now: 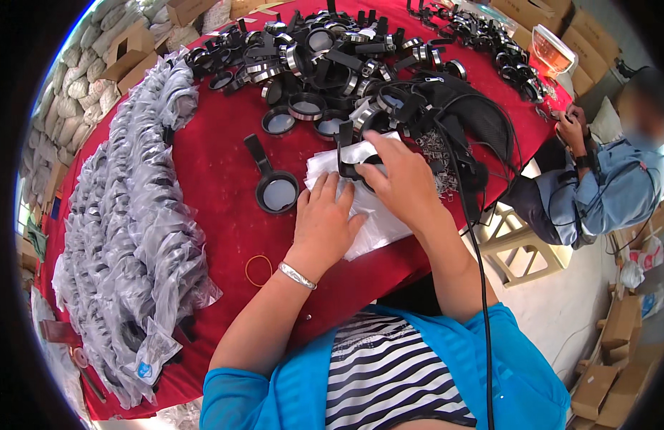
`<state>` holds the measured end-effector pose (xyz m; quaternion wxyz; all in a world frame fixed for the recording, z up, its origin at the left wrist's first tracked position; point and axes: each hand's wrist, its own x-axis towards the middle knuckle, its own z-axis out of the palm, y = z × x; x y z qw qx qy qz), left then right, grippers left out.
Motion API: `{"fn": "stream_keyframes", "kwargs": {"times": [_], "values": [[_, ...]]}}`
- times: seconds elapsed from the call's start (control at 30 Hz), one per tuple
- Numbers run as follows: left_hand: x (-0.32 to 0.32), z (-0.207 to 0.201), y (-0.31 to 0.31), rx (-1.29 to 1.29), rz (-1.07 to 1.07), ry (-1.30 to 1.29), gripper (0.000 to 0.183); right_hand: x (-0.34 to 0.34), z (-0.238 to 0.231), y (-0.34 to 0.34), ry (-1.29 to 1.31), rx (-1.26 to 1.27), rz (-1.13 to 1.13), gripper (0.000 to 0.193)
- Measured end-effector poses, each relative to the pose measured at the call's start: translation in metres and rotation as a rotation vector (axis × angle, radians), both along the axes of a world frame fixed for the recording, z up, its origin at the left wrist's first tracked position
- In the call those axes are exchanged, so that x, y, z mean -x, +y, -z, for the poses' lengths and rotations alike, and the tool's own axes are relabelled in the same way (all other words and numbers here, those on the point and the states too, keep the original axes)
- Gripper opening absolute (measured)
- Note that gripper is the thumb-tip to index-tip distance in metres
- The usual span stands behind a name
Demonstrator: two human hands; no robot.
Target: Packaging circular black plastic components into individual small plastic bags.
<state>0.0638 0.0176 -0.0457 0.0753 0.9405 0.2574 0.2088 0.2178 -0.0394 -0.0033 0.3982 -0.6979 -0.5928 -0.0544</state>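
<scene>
My left hand lies flat with its fingers apart on a stack of clear plastic bags. Over the far part of that stack, my right hand grips a black round-framed piece with an angled handle. Its ring is partly covered by my fingers. Left of the bags rests a similar round black piece with a pale disc and its handle pointing away. Beyond my hands rises a pile of such black and silver ring pieces.
Rows of bagged pieces cover the table's left side. A rubber band lies near my left wrist. To the right are small metal parts, a black mesh bag and a hanging cable. A co-worker sits at the right edge.
</scene>
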Motion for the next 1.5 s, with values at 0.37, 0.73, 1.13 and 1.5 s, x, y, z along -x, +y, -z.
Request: {"fn": "stream_keyframes", "kwargs": {"times": [0.37,0.73,1.13,1.5], "values": [[0.004,-0.002,0.001,0.038,0.000,-0.032,0.053,-0.009,-0.002,0.072,0.061,0.252,0.097,0.040],[0.001,-0.002,0.001,0.058,-0.010,-0.010,0.053,0.006,-0.031,0.063,0.414,0.032,-0.191,0.024],[0.000,-0.003,0.002,0.033,-0.003,-0.025,0.051,-0.013,-0.029,0.036,0.164,0.085,-0.180,0.034],[0.004,-0.001,0.002,0.031,-0.007,-0.009,0.052,-0.017,0.014,0.020,-0.325,0.198,-0.092,0.036]]}}
